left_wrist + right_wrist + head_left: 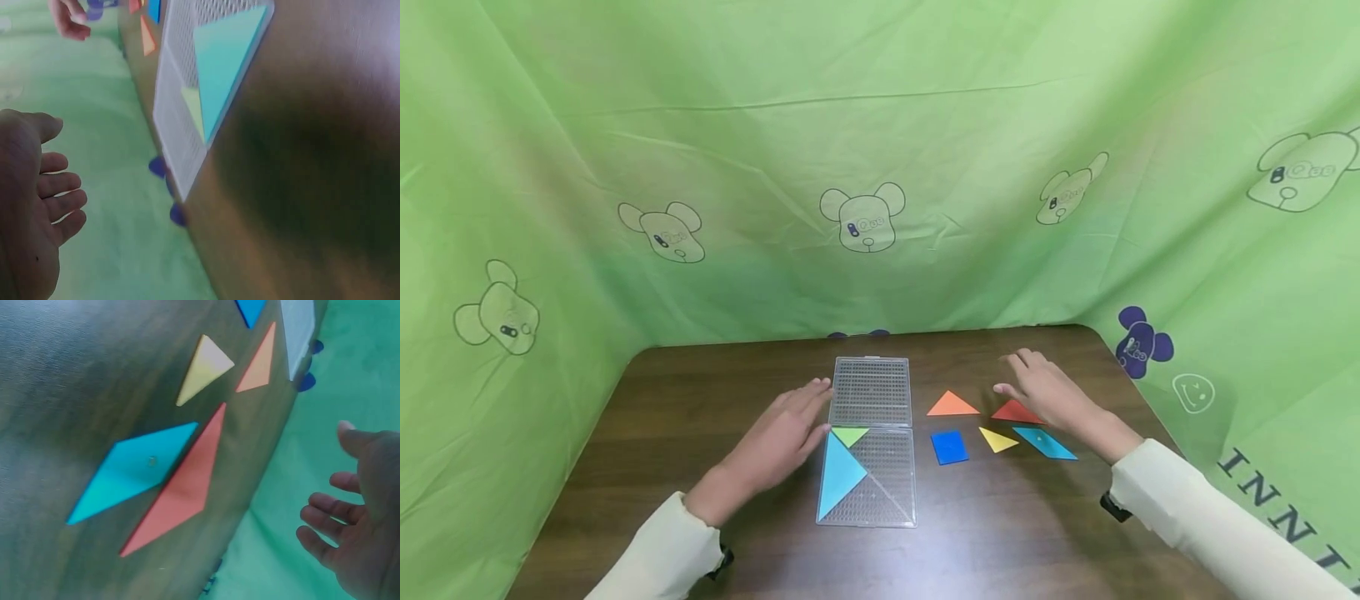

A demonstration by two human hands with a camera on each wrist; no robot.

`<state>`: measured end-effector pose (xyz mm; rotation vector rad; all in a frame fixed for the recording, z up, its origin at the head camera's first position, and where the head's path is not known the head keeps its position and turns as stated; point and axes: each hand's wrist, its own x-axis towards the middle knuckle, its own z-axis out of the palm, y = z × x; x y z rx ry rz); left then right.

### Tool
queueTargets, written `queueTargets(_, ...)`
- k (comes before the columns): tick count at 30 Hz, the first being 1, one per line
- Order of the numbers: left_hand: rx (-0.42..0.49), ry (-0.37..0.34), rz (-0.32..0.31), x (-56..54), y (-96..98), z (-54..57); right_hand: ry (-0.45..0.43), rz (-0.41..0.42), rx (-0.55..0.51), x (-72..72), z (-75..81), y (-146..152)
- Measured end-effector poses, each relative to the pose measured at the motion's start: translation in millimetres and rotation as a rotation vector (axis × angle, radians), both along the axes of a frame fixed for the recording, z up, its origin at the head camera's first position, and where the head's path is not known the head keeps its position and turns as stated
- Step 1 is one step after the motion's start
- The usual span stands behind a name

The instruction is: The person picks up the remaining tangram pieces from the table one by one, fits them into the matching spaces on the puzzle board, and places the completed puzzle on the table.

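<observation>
A clear hinged plastic case (887,500) lies unfolded on the table. Inside its near half sit a large light-blue triangle (841,477) and a small green triangle (850,435). My left hand (775,442) hovers at the case's left side, fingers extended and holding nothing. Over on the right, my right hand (1052,396) is above a red triangle (184,487), partly covering it in the head view, with its fingers loose. Just nearer than the red piece is a teal parallelogram (134,472). A yellow triangle (997,440), an orange triangle (952,404) and a blue square (950,447) lie between case and right hand.
The dark wooden table (700,392) ends at a green cloth (760,283) printed with bear heads, which hangs behind and on both sides. The case's far half (871,392) lies flat toward the back edge.
</observation>
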<state>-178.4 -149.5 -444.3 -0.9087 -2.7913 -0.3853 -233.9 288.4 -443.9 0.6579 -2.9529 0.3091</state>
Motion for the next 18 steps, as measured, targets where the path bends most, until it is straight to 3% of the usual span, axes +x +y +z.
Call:
queueTargets(5,-0.015,-0.009,-0.047,12.0,7.3,-15.3,0.000,-0.017,0.012,6.6,-11.2,11.8)
queueTargets(12,-0.001,-0.072,-0.126,32.9,9.7,-40.5,-0.219,-0.182,0.019,-0.3,-29.3,32.8)
queueTargets(18,0.016,-0.156,-0.169,50.7,10.9,-57.5,-0.246,-0.258,0.025,-6.6,-41.6,41.9)
